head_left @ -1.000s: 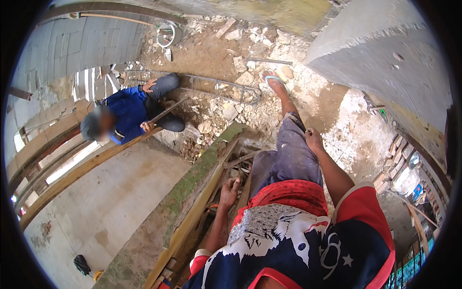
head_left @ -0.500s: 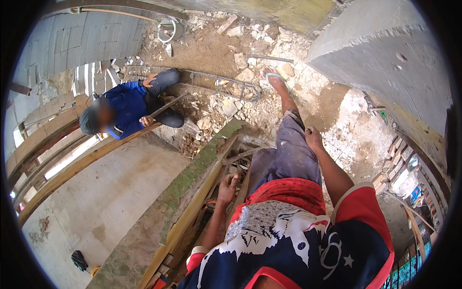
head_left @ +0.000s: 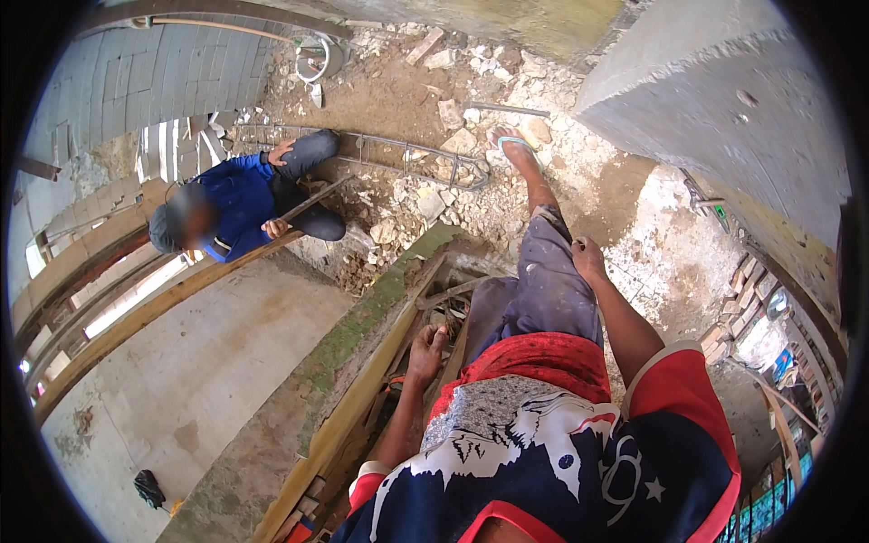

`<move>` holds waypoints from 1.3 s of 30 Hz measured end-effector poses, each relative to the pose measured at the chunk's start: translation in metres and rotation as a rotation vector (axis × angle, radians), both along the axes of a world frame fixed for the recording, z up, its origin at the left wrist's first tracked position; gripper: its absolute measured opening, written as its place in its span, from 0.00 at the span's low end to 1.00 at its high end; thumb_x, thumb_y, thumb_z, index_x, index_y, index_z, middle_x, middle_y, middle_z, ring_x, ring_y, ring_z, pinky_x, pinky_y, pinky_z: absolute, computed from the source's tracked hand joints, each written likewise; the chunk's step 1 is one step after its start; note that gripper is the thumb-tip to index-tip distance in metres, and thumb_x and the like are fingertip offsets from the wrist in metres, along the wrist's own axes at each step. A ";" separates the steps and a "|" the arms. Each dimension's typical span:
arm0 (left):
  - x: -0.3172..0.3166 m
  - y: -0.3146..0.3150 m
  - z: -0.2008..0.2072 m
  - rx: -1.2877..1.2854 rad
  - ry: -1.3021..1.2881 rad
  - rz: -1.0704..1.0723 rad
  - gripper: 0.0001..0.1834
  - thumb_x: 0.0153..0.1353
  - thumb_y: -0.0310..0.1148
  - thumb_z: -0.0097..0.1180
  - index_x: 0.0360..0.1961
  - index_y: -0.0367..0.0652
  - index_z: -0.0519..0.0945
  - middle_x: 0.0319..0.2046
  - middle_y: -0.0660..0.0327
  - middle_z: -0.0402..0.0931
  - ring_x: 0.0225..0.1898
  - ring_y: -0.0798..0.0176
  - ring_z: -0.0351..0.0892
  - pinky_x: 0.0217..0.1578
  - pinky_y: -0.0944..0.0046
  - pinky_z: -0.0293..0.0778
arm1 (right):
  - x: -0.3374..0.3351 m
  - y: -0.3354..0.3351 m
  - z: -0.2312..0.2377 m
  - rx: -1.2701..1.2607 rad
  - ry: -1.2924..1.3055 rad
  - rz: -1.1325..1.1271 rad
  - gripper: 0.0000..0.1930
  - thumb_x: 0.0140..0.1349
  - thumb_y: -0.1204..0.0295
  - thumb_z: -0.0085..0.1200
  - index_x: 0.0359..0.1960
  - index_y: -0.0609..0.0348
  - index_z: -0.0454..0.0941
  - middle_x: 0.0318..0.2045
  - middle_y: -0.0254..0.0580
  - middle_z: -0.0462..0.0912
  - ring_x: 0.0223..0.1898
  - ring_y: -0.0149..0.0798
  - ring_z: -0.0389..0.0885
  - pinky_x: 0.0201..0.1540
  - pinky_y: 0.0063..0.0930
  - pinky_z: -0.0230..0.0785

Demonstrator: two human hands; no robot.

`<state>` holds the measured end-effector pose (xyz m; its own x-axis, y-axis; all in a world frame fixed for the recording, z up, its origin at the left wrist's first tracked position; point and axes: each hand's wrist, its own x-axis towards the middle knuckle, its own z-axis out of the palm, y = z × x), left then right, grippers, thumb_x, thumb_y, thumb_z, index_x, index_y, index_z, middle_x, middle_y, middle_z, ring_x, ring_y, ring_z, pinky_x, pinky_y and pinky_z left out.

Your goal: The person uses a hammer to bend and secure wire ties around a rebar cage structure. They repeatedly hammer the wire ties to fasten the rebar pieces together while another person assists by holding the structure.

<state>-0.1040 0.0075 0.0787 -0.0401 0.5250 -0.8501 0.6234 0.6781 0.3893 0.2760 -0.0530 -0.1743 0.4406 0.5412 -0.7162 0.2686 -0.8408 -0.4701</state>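
My left hand (head_left: 425,356) hangs with its fingers curled in, beside the green-stained concrete ledge (head_left: 335,348) and above a heap of wooden scraps (head_left: 453,299). I see nothing in it. My right hand (head_left: 588,257) is held loosely closed at the side of my purple-grey trousers (head_left: 552,290), near the thigh, and it too shows nothing held. One of my feet, in a light-blue flip-flop (head_left: 517,142), stands on the broken rubble (head_left: 460,142).
A co-worker in a blue jacket (head_left: 240,192) squats at the left, one hand on a long wooden bar (head_left: 317,196). A steel rebar cage (head_left: 398,152) lies across the rubble. A bucket (head_left: 321,59) stands at the back; a grey concrete wall (head_left: 724,100) rises at the right, with stacked bricks (head_left: 738,299) below.
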 end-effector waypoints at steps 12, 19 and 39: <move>-0.008 -0.017 -0.009 0.036 0.005 -0.011 0.21 0.74 0.47 0.53 0.48 0.37 0.80 0.38 0.64 0.79 0.42 0.70 0.75 0.47 0.66 0.71 | 0.001 -0.002 0.006 0.008 -0.002 0.003 0.17 0.67 0.62 0.51 0.48 0.61 0.81 0.42 0.58 0.86 0.46 0.57 0.85 0.50 0.42 0.76; -0.020 -0.038 -0.020 0.052 -0.025 0.035 0.21 0.73 0.47 0.54 0.50 0.38 0.80 0.37 0.65 0.80 0.39 0.71 0.76 0.44 0.67 0.72 | 0.003 -0.001 0.023 0.038 0.018 0.021 0.18 0.67 0.63 0.51 0.51 0.62 0.81 0.43 0.59 0.85 0.47 0.57 0.84 0.52 0.42 0.75; -0.018 -0.144 -0.057 -0.015 -0.110 0.116 0.13 0.65 0.37 0.63 0.41 0.37 0.83 0.39 0.59 0.85 0.39 0.66 0.82 0.47 0.62 0.76 | 0.000 0.001 0.236 0.041 0.015 0.528 0.20 0.67 0.58 0.56 0.53 0.59 0.77 0.36 0.63 0.84 0.42 0.63 0.84 0.47 0.51 0.75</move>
<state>-0.1217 -0.1362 0.0216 -0.0061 0.5098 -0.8602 0.4949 0.7491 0.4404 0.2758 -0.0523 0.0613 0.0899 0.7142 -0.6941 0.6434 -0.5736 -0.5069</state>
